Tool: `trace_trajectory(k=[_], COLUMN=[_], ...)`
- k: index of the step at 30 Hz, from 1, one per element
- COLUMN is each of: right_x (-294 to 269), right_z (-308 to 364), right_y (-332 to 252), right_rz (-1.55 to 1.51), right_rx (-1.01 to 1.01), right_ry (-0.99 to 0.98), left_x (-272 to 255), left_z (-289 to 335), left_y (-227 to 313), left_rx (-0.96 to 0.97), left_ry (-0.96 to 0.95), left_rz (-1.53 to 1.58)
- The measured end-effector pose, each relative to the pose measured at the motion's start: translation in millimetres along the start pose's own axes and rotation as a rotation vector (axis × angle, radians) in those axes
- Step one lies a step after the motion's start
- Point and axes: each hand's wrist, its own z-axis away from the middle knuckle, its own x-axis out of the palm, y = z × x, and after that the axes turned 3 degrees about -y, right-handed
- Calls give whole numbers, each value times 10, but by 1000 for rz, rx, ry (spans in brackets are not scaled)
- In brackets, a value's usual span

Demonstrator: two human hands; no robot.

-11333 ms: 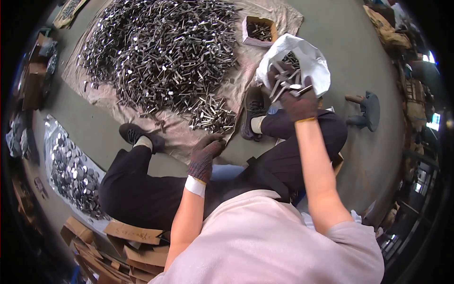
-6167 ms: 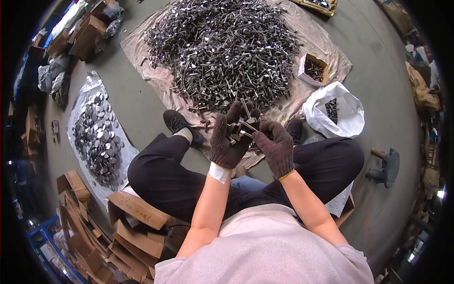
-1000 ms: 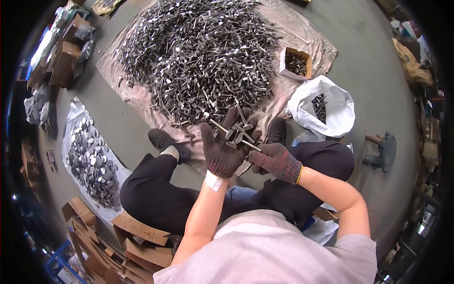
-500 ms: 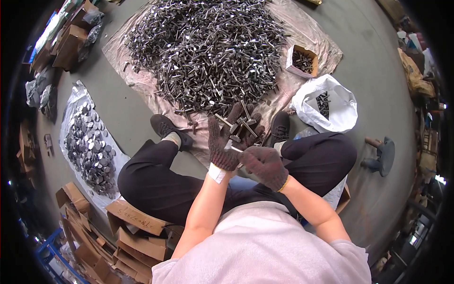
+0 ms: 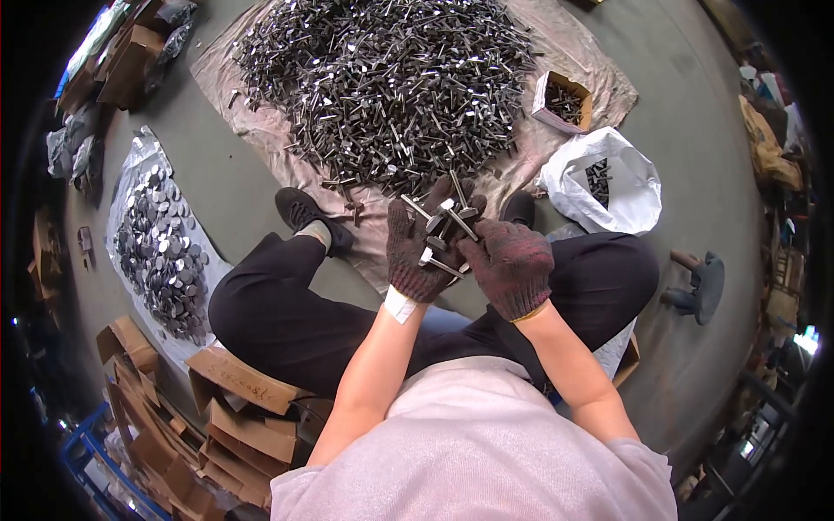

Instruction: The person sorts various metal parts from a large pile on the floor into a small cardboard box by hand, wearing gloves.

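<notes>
Several T-shaped metal bolts are cradled loosely on the upturned palm of the left gloved hand, its fingers spread. The right gloved hand is held just beside, at 3 o'clock, fingers curled; whether a bolt is gripped there cannot be told. From the hands, a bolt heap is spread at 12 o'clock, a white woven sack set at 2, an open carton placed at 1, round metal discs laid at 9.
</notes>
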Motion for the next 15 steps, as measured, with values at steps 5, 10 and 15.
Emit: trace_trajectory(k=[5, 10, 15], right_x=[-16, -147, -107], right_z=[12, 131, 165], right_y=[32, 27, -56], right_rz=[-18, -20, -323], right_rx=[-67, -209, -74], right_ry=[33, 41, 6], left_x=[7, 102, 60], left_z=[23, 18, 18], left_y=[33, -48, -55], left_rx=[-15, 60, 74], left_ry=[-21, 99, 114], left_rz=[-104, -189, -245])
